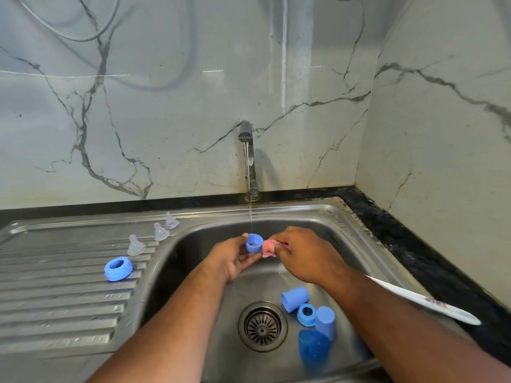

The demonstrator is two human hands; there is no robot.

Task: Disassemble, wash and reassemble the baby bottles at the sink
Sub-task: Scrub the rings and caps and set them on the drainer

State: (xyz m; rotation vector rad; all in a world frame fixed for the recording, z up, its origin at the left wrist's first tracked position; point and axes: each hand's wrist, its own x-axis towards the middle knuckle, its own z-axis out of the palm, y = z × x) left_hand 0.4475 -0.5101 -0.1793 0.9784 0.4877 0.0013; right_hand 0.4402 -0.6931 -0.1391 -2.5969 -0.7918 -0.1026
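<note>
left hand (235,261) grips blue collar ring (254,243) — right hand (301,255) pinches pink sponge (268,248)

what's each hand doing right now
Left hand: holding a blue bottle ring under the tap's stream.
Right hand: pinching a pink sponge against the ring.

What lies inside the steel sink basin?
Beside the round metal drain strainer: a light blue cap on its side, a blue screw ring, a second light blue cap, a darker blue translucent piece. The right forearm hides the floor beneath.
</note>
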